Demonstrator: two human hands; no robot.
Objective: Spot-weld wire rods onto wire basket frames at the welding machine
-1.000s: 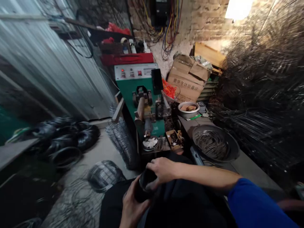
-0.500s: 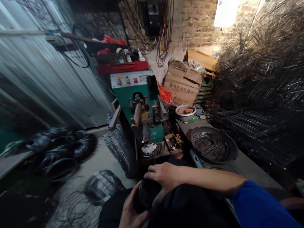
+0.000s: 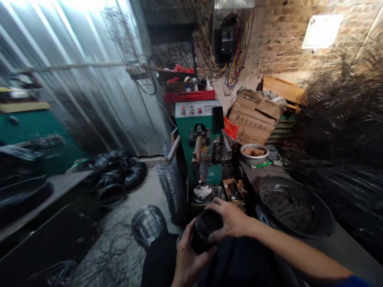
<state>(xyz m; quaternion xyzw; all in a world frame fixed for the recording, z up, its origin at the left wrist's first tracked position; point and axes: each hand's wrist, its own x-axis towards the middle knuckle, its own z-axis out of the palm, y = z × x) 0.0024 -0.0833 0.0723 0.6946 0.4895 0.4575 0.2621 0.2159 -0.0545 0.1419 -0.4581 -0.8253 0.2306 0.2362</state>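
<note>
Head view: both hands close on a black cylinder (image 3: 206,229)

From where I stand, the cylinder is up over the person's lap (image 3: 239,261), low in the middle of the room, leaning a little rather than upright. Whether its base touches the dark trousers, I can't tell.

The left hand (image 3: 193,255) cups it from the side and below, fingers curved round the wall, thumb reaching across the front. The right hand (image 3: 231,217) comes over from the other side, its fingers bent along the upper rim and its thumb at the near edge, so the top sits pinched between them. It is too dark to say whether that thumb dips inside, or whether the top is open or capped.

The step in hand looks like two-handed handling, held well short of the green machine (image 3: 184,139), whose red light (image 3: 183,107) is lit. From this grip, I judge, any next move calls for the left hand to bear the weight steadily while the right works the rim.

Just beyond the hands sits a dish (image 3: 211,196) of white lumps (image 3: 202,192). On the counter (image 3: 341,249) to the right rests a wide pan (image 3: 326,217), beside the right forearm.
</note>
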